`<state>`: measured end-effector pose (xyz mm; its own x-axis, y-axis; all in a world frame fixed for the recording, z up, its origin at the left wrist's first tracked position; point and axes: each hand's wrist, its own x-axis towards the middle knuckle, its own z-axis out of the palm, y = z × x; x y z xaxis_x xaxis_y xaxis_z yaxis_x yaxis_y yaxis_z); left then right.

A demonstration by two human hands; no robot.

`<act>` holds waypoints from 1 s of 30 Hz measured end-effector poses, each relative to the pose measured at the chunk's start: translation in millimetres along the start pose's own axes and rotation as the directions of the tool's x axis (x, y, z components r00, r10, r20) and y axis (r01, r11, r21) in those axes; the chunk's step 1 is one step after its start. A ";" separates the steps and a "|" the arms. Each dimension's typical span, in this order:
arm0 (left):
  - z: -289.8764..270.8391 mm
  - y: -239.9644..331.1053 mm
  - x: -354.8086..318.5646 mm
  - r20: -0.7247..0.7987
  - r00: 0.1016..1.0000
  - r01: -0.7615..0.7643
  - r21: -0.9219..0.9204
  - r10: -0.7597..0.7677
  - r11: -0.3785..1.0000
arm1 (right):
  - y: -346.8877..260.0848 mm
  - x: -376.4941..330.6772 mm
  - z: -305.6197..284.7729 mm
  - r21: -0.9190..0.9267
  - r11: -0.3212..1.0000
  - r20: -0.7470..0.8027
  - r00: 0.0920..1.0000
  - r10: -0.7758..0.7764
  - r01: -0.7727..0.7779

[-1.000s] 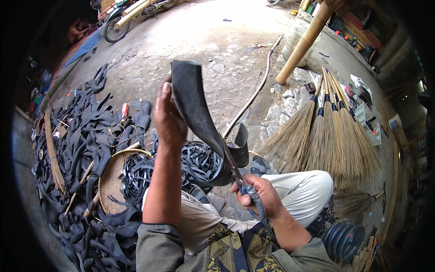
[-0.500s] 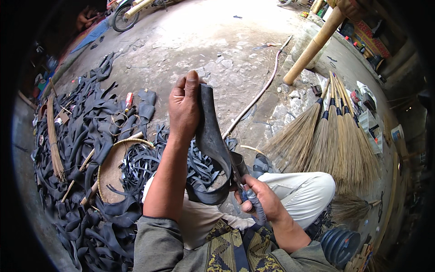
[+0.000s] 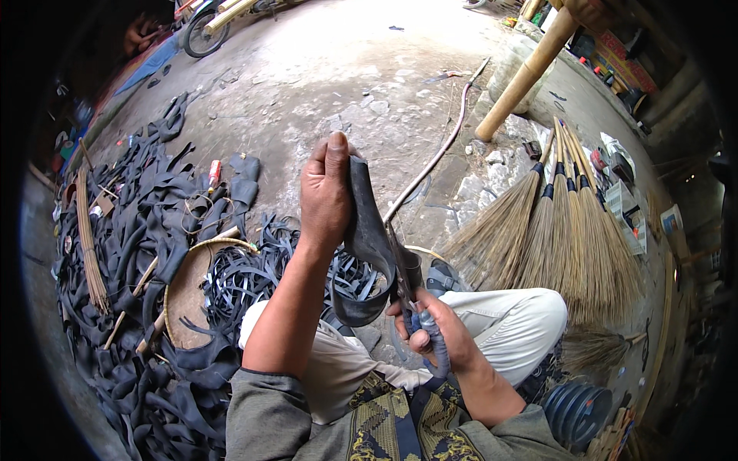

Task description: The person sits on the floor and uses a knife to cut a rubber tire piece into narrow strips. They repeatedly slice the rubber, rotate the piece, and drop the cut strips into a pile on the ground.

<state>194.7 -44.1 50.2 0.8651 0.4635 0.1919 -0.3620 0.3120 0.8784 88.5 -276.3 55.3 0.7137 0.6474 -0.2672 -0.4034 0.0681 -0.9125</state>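
Observation:
A long black rubber strip (image 3: pixel 363 211) hangs in a curve between my hands. Its upper end is pinched between the thumb and fingers of my left hand (image 3: pixel 324 192), raised in front of me. My right hand (image 3: pixel 446 332), lower and above my right knee, is wrapped round a pair of scissors (image 3: pixel 438 349) whose handles are bound in blue-grey material. Their dark blades point up and away from me, at the strip's right-hand part. Exactly where the blades meet the rubber is hard to make out.
Loose black rubber pieces (image 3: pixel 146 230) cover the floor at left. Thin cut strips (image 3: pixel 246 265) lie before my left leg, by a round cane-rimmed tray (image 3: pixel 167 307). Several grass brooms (image 3: pixel 550 230) lean at right near a bamboo post (image 3: pixel 526 77). A long pole (image 3: pixel 438 157) lies ahead.
My left hand has shifted slightly right and down with the strip. The scissor blades now stand more upright, their tip showing higher beside the rubber.

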 end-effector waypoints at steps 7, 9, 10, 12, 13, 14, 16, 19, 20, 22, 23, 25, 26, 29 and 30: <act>1.1 -11.5 3.5 0.016 0.999 0.031 -0.038 -0.031 0.999 | -1.7 -3.3 -12.8 -0.136 0.989 0.066 0.996 0.064 -0.054; 1.6 -12.7 2.5 0.035 0.999 0.036 -0.030 -0.035 0.999 | -2.3 -1.7 -9.3 -0.125 0.991 0.056 0.997 0.050 -0.042; 2.5 -12.9 0.4 0.039 0.999 0.027 0.007 -0.027 1.000 | -2.2 -0.1 -6.8 -0.137 0.990 0.050 0.997 0.051 -0.043; 7.2 -14.5 -5.5 0.049 0.999 0.009 0.078 -0.013 0.997 | -0.6 5.5 -0.9 -0.104 0.992 -0.004 0.998 -0.068 0.067; 10.2 -15.5 -7.4 0.048 0.999 0.022 0.054 -0.025 0.998 | -0.6 7.0 0.0 -0.129 0.983 -0.027 0.991 -0.134 0.130; 13.1 -16.6 -8.8 0.045 0.998 0.035 0.031 -0.037 0.999 | -2.1 5.9 -2.0 -0.098 0.994 -0.033 0.998 -0.062 0.058; 16.5 -18.3 -11.5 0.044 0.997 0.056 -0.012 -0.056 0.998 | -3.1 6.1 -5.8 -0.091 0.995 -0.021 0.998 -0.051 0.049; 16.7 -20.5 -9.1 0.048 0.994 0.103 -0.011 -0.102 0.995 | -5.5 2.5 -14.8 -0.184 0.983 0.023 1.000 -0.013 0.017; 17.1 -22.0 -9.0 0.064 0.995 0.080 -0.017 -0.079 0.997 | -5.4 1.9 -15.8 -0.269 0.963 0.025 0.999 0.023 -0.015; 17.8 -24.8 -8.8 0.074 0.995 0.063 -0.008 -0.062 0.998 | -3.5 2.0 -14.3 -0.133 0.991 0.028 1.000 -0.006 0.010; 18.0 -25.8 -8.6 0.075 0.996 0.061 -0.035 -0.058 0.998 | -2.1 3.3 -12.5 -0.115 0.993 0.009 1.000 0.009 -0.008; 18.7 -27.2 -9.9 0.079 0.996 0.057 -0.078 -0.051 0.995 | 1.5 8.5 -7.2 -0.052 0.996 -0.022 0.997 -0.074 0.072; 19.7 -28.0 -11.8 0.084 0.996 0.050 -0.073 -0.044 0.996 | 2.2 9.9 -6.4 -0.061 0.994 -0.052 0.994 -0.093 0.090; 22.8 -29.0 -17.4 0.108 0.994 0.041 -0.072 -0.033 0.997 | 0.7 9.9 -11.7 -0.069 0.985 -0.034 0.987 -0.160 0.157; 22.6 -28.2 -18.6 0.117 0.991 0.068 -0.081 -0.058 0.994 | 0.9 9.5 -12.9 0.000 0.991 -0.023 0.991 -0.132 0.132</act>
<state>196.7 -80.4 31.7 0.9193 0.3446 0.1900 -0.3293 0.4092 0.8510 102.4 -279.8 48.0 0.7737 0.6153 -0.1510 -0.3055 0.1536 -0.9397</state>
